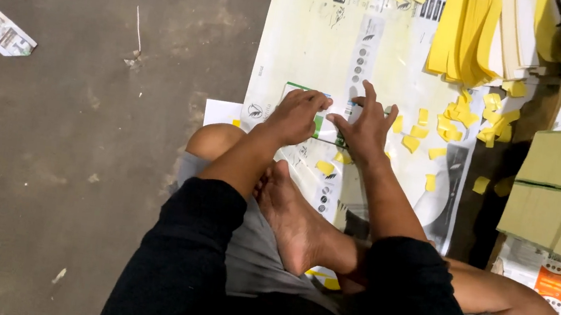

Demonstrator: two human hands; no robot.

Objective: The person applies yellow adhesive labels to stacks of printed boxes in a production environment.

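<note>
Below, left hand (295, 114) and right hand (365, 127) press a small green-and-white printed card (320, 123) flat on the printed sheet (325, 40), fingers spread, gripping nothing; yellow paper scraps (453, 115) lie nearby

- One view only, from a camera on the person's head.
- It looks steeply down past the sleeves and crossed legs to the floor (43, 148).
- It sits close: both hands lie near the frame's centre.
</note>
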